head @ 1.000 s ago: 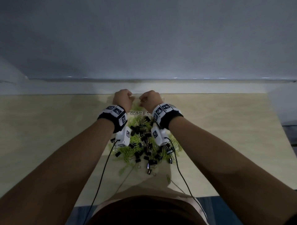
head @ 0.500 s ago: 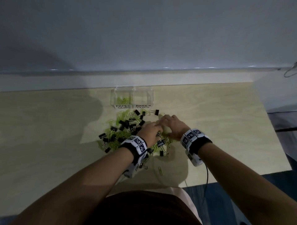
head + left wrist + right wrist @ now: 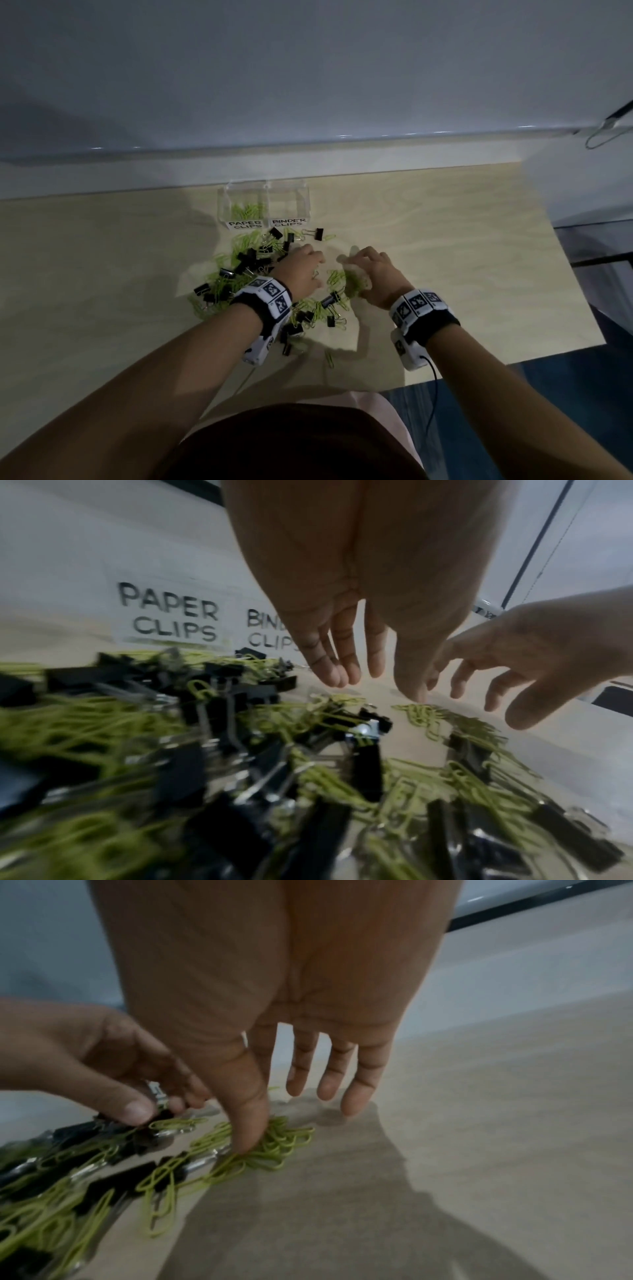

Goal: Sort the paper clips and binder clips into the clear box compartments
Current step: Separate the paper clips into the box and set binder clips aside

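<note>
Both hands dropped from box; right hand (image 3: 274,1015) spread on paper clips (image 3: 274,1139).

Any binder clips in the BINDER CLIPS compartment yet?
No: in the head view the BINDER CLIPS compartment looks bare, while the black binder clips lie on the table.

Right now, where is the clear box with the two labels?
In the head view, the clear box stands at the far edge of the table, against the wall, just beyond the mixed clip pile and ahead of the left hand.
</note>
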Demonstrator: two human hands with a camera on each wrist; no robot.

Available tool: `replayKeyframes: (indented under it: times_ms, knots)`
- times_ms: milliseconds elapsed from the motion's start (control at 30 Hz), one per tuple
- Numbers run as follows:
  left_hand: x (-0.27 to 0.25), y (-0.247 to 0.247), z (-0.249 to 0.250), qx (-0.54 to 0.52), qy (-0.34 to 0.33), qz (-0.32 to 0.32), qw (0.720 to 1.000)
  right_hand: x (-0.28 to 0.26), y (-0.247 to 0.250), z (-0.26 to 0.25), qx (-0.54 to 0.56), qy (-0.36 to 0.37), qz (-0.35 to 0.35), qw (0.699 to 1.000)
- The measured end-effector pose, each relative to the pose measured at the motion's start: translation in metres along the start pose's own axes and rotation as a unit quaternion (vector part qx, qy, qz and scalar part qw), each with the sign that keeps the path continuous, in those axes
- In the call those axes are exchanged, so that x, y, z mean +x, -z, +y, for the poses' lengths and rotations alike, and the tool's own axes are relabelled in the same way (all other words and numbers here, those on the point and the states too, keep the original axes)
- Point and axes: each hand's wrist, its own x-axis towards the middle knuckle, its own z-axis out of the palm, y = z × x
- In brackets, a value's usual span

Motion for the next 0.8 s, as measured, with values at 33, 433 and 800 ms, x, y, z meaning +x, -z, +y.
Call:
replayKeyframes:
  times_ms: [33, 433, 800]
  knots:
    - [0.004, -0.003, 0.007, 0.014, 0.006, -0.017, 1.0, 0.002, -0.001, -0.003, -0.019, 0.003, -0.024, 1.0]
    - [0.025, -0.016, 0.044, 0.044, 0.051, -0.034, 0.997, 0.011, -0.014, 0.001, 0.077, -0.039, 0.056, 0.995]
    - [0.017, -0.012, 0.028, 0.005, 0.055, -0.026, 0.998, 0.014, -0.026, -0.005, 0.094, -0.095, 0.052, 0.99]
